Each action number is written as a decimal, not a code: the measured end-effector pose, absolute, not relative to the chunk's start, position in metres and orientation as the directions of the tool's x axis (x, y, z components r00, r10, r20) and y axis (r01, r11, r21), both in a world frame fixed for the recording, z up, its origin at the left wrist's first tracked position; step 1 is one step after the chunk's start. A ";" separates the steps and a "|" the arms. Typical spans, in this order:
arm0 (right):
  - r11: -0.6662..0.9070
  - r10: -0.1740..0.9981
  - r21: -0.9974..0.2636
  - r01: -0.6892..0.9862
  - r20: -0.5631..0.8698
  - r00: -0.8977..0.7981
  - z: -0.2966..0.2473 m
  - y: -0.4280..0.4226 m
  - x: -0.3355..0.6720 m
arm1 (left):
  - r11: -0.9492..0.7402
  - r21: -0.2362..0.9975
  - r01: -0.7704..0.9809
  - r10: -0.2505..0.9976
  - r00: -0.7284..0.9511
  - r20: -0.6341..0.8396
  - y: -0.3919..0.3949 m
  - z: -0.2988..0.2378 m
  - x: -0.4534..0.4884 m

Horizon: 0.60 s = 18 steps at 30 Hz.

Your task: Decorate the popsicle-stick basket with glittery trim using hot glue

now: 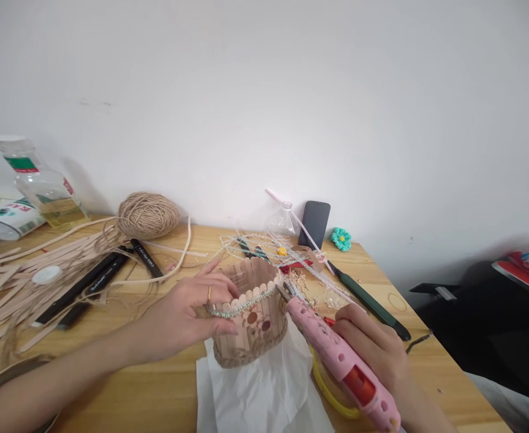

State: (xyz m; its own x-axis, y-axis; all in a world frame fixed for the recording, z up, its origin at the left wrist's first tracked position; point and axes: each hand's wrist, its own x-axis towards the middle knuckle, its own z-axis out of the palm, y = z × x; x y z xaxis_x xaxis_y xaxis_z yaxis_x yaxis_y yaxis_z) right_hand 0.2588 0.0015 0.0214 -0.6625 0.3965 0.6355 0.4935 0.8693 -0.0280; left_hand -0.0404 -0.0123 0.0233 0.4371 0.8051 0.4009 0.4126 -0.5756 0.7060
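Note:
My left hand (pixel 196 307) grips the near left side of a small basket (pixel 232 349) made of upright wooden craft sticks, thumb outside and fingers over the rim. A band of sparkly silver-green trim (pixel 241 306) runs along the outside just below the stick tips. Round brown and wooden discs decorate the front, and twine edges the bottom. My right hand (pixel 370 340) is closed around a pink hot glue gun (pixel 321 337). Its nozzle is at the basket's right rim, by the end of the trim; whether it touches cannot be made out.
White paper (pixel 264 400) lies under the basket, beside a yellow ring (pixel 332 394). Craft sticks (pixel 3 282), black markers (pixel 84 285) and a twine ball (pixel 148 214) are left. Behind stand a phone (pixel 314 222) and clear bottle (pixel 285 222); a green tool (pixel 368 300) is right.

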 end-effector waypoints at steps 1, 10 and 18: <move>0.869 0.393 -0.026 0.494 0.641 -0.659 0.022 0.002 0.259 | -0.585 0.699 0.411 0.798 0.445 0.406 -0.012 0.024 -0.040; 0.878 0.391 -0.037 0.477 0.630 -0.671 0.022 -0.003 0.253 | -0.602 0.670 0.435 0.790 0.445 0.421 -0.012 0.022 -0.041; 0.890 0.373 -0.037 0.454 0.632 -0.679 0.032 -0.006 0.238 | -0.580 0.678 0.451 0.808 0.426 0.407 -0.011 0.022 -0.039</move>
